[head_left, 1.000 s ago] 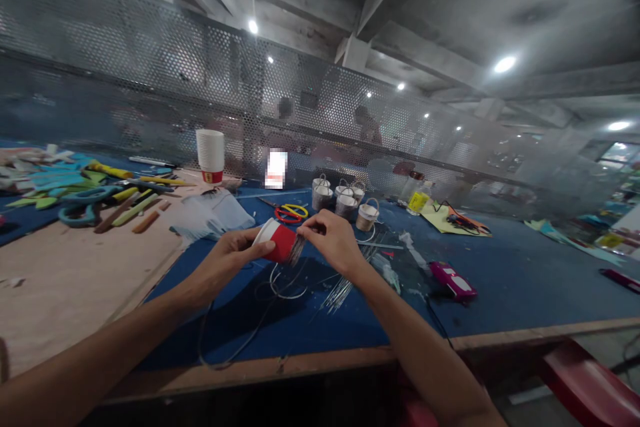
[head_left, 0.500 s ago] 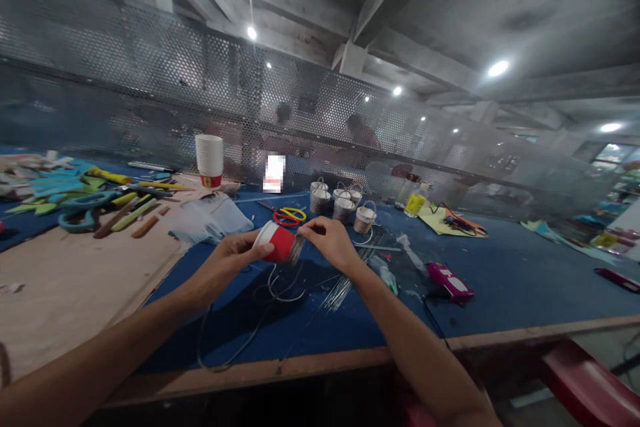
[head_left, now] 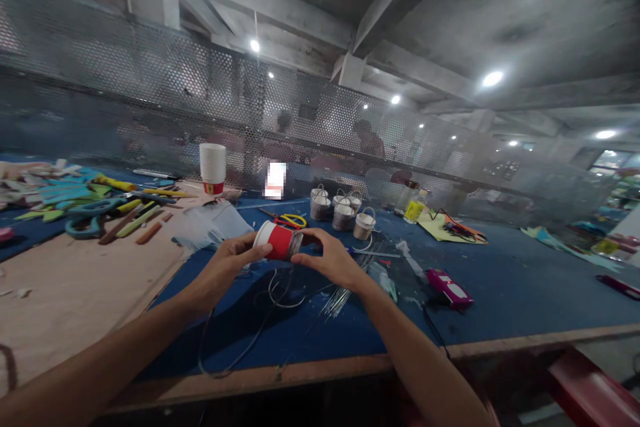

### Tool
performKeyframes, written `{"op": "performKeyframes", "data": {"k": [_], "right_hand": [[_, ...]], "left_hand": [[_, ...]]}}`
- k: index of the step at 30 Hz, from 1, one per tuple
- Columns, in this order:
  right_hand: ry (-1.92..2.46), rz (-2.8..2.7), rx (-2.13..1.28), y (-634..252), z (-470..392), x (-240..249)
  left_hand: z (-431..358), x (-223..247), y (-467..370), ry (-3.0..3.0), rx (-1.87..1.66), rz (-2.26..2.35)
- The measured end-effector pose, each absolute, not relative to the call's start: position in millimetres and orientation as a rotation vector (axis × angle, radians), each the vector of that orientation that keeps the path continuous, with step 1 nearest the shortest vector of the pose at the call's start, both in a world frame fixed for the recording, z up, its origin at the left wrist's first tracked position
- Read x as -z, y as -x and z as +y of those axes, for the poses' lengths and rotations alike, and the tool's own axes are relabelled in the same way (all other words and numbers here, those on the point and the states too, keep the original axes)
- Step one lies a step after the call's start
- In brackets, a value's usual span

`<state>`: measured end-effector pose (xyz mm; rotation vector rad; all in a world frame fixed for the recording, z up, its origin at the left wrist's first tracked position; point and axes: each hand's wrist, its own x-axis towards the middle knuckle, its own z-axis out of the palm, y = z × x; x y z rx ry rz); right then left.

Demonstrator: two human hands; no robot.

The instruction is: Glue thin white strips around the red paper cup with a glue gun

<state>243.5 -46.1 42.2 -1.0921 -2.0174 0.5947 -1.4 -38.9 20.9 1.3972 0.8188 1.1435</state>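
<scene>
A red and white paper cup (head_left: 279, 241) lies on its side in the air, its white rim toward the left. Grey cord (head_left: 295, 245) is wound round its right-hand end. My left hand (head_left: 239, 255) grips the cup near the rim, thumb in front. My right hand (head_left: 324, 255) holds the corded end between thumb and fingers. Loose cord (head_left: 240, 350) hangs below and loops over the blue table (head_left: 280, 340). Behind the hands are red and yellow scissors (head_left: 287, 221) and several small cord-wrapped buckets with handles (head_left: 343, 213).
Stacked paper cups (head_left: 213, 163) stand at the back left. Teal scissors (head_left: 93, 219) and tools lie on a wooden board (head_left: 90, 293). Thin wires (head_left: 339, 300), a purple device (head_left: 449, 287) and a yellow-labelled bottle (head_left: 415, 205) are to the right. A perforated screen stands behind.
My right hand has moved from pinching the cord beside the cup's end to spanning that end with thumb and fingers. The cup has turned slightly toward level. The view has shifted slightly.
</scene>
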Motion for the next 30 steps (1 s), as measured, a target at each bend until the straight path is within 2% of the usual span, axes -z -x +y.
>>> {"op": "performKeyframes", "data": {"k": [7, 16, 23, 27, 30], "right_hand": [[1.005, -2.098, -0.254, -239.6, -42.3, -31.3], [1.195, -2.145, -0.077, -240.2, -42.8, -32.7], [1.079, -2.072, -0.279, -251.8, -58.2, -40.4], [1.396, -1.886, -0.107, -292.7, -52.8, -48.7], [1.841, -1.759, -0.02, -325.7, -43.7, -50.4]], "left_hand": [[-36.7, -21.2, -0.5, -1.313, -1.176, 0.836], [-35.1, -19.7, 2.7, -1.423, -1.236, 0.873], [-35.7, -24.8, 3.3, -1.43, -1.309, 0.9], [-36.3, -25.5, 3.5, -1.416, -1.354, 0.915], [-38.2, -25.9, 2.0, -1.363, -1.314, 0.949]]}}
